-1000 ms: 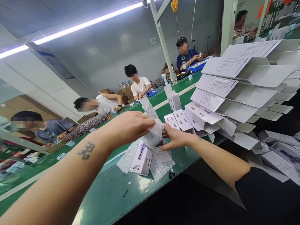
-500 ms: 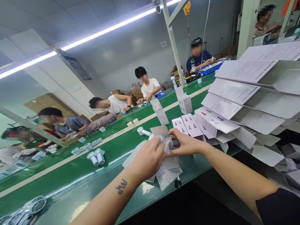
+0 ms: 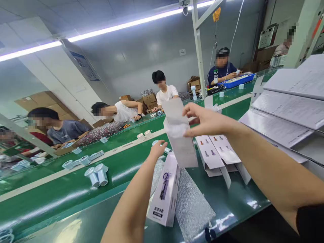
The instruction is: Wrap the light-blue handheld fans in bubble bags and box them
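My right hand (image 3: 206,121) is raised over the green bench and pinches the top of an upright white carton (image 3: 182,145) whose flap stands open. My left hand (image 3: 157,150) reaches forward to the carton's lower left edge; its fingers are hidden behind the back of the hand. Below them a closed white box with a purple print (image 3: 165,189) lies on a sheet of bubble wrap (image 3: 193,202) near the bench's front edge.
Flat printed cartons (image 3: 217,152) lie right of the box, and a tall stack of unfolded cartons (image 3: 286,111) fills the right side. Small white-blue cylinders (image 3: 97,173) stand on the green conveyor belt (image 3: 121,165). Several co-workers sit along the far side. A metal post (image 3: 199,57) rises behind.
My right hand has lifted the open carton up off the bench. My left hand has let go of the bubble bag and dropped lower. The view has swung right.
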Action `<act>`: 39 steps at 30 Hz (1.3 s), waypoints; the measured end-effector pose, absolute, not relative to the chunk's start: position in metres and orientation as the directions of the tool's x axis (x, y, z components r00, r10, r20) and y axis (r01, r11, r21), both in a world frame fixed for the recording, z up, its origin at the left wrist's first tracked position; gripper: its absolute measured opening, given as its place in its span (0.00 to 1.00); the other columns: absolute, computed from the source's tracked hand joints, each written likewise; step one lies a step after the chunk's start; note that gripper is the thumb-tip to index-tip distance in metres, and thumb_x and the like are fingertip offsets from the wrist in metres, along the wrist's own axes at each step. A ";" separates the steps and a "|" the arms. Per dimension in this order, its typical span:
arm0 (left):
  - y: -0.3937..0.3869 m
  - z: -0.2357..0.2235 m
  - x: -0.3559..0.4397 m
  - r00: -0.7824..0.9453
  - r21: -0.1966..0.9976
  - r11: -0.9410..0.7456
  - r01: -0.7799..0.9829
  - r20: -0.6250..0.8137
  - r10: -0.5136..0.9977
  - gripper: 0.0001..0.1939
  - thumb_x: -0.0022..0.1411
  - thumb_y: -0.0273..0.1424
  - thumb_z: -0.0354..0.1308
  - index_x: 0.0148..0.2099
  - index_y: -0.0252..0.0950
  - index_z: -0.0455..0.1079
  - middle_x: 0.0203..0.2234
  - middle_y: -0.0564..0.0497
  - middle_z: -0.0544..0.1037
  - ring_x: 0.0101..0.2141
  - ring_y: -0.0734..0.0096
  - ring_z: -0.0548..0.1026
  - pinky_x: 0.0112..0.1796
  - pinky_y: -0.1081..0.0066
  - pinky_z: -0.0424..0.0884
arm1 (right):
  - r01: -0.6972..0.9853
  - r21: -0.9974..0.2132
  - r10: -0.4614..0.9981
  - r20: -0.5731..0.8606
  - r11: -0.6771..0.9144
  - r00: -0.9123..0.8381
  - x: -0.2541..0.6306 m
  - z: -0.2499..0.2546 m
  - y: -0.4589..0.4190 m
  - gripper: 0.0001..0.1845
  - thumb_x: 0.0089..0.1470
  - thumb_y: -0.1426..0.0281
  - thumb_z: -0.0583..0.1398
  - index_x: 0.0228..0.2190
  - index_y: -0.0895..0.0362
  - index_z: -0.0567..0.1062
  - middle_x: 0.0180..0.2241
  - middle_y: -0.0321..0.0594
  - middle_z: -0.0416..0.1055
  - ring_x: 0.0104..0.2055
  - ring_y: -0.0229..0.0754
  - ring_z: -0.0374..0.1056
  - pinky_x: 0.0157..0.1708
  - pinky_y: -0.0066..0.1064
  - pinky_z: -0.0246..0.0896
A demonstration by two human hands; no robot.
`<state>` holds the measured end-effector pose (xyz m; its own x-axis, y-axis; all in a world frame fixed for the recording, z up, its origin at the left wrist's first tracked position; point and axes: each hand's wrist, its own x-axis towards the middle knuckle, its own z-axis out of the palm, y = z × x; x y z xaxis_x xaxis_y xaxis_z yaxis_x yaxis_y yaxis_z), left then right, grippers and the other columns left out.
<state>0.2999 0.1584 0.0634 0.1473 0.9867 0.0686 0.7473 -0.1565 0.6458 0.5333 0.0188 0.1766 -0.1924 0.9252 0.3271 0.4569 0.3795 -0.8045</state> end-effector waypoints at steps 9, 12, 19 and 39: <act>0.203 0.023 0.280 0.019 0.845 0.110 0.524 -0.141 0.990 0.13 0.55 0.43 0.53 0.34 0.37 0.66 0.18 0.55 0.67 0.16 0.74 0.66 0.19 0.74 0.62 | 0.585 -0.765 0.950 0.310 0.268 -0.029 0.473 0.136 0.205 0.27 0.34 0.76 0.64 0.39 0.53 0.63 0.28 0.31 0.59 0.28 0.35 0.58 0.26 0.26 0.53; 0.188 0.043 0.236 -0.084 0.909 0.166 0.382 -0.145 0.986 0.14 0.58 0.42 0.46 0.40 0.39 0.61 0.19 0.56 0.67 0.16 0.76 0.65 0.18 0.77 0.59 | 0.534 -0.811 0.967 0.249 0.241 -0.059 0.448 0.096 0.239 0.28 0.33 0.77 0.63 0.40 0.53 0.63 0.26 0.29 0.58 0.27 0.35 0.57 0.26 0.25 0.53; 0.097 0.079 0.171 -0.088 0.986 0.020 0.163 -0.005 0.996 0.14 0.51 0.40 0.58 0.36 0.39 0.60 0.18 0.58 0.67 0.18 0.77 0.65 0.19 0.78 0.57 | 0.483 -0.830 0.956 0.287 0.279 -0.061 0.417 0.075 0.230 0.36 0.36 0.77 0.61 0.51 0.57 0.61 0.46 0.44 0.62 0.48 0.45 0.61 0.47 0.36 0.60; 0.036 -0.025 0.075 0.304 0.456 -0.316 0.832 0.102 0.947 0.10 0.58 0.33 0.51 0.34 0.39 0.75 0.40 0.45 0.79 0.48 0.57 0.73 0.53 0.60 0.63 | -0.521 -0.647 0.798 -0.243 -0.557 -0.552 0.382 0.093 -0.018 0.18 0.50 0.66 0.65 0.39 0.63 0.69 0.28 0.40 0.69 0.25 0.33 0.68 0.20 0.18 0.69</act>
